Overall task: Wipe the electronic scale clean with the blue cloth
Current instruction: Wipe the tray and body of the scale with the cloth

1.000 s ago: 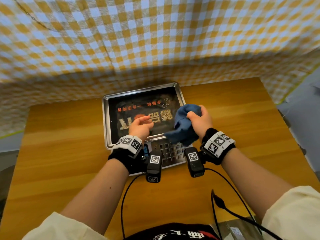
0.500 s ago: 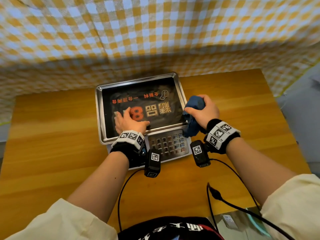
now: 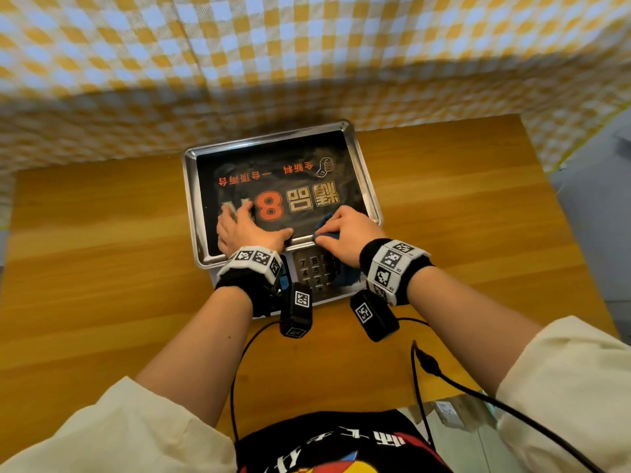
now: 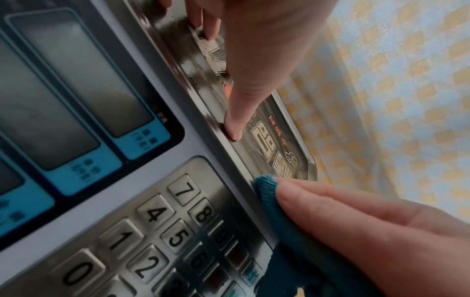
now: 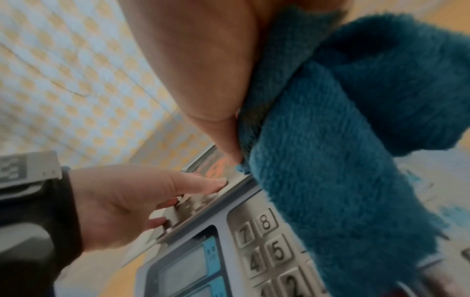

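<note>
The electronic scale has a steel tray (image 3: 270, 135) lined with a black printed film, and a metal keypad (image 3: 311, 269) in front. My left hand (image 3: 239, 218) lies flat on the tray's front left, fingers spread, with the thumb (image 4: 235, 128) on the front rim. My right hand (image 3: 329, 230) grips the bunched blue cloth (image 3: 324, 221) and presses it onto the tray's front right rim. Part of the blue cloth (image 5: 343, 150) hangs down over the right side of the keypad (image 5: 267, 249). The left wrist view shows the cloth (image 4: 274, 217) under the right hand's fingers (image 4: 343, 211), beside the scale's displays (image 4: 63, 100).
The scale stands at the back middle of a wooden table (image 3: 102, 250), against a yellow and white checked cloth backdrop (image 3: 307, 56). Black cables (image 3: 444, 377) run from the wrist cameras across the table's near edge. Grey floor (image 3: 594, 233) lies past the table's right edge.
My right hand has brought the cloth from the tray's right edge down and left onto its front rim. The left hand has settled flat on the tray and stays there.
</note>
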